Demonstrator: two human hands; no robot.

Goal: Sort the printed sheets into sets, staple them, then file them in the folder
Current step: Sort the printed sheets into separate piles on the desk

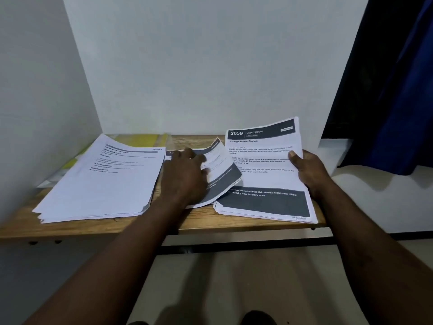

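White printed sheets stacked at left of frame on wooden surface, partly over a yellow folder. At centre, left hand, fingers loosely curled, lifting a curled sheet. At right, right hand, thumb on top, pinching edge of tilted sheet atop second stack.

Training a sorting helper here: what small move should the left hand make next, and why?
Probably lay the curled sheet flat on the middle pile; the left hand is already pressing it there, while the right hand props up the 2659 sheet.
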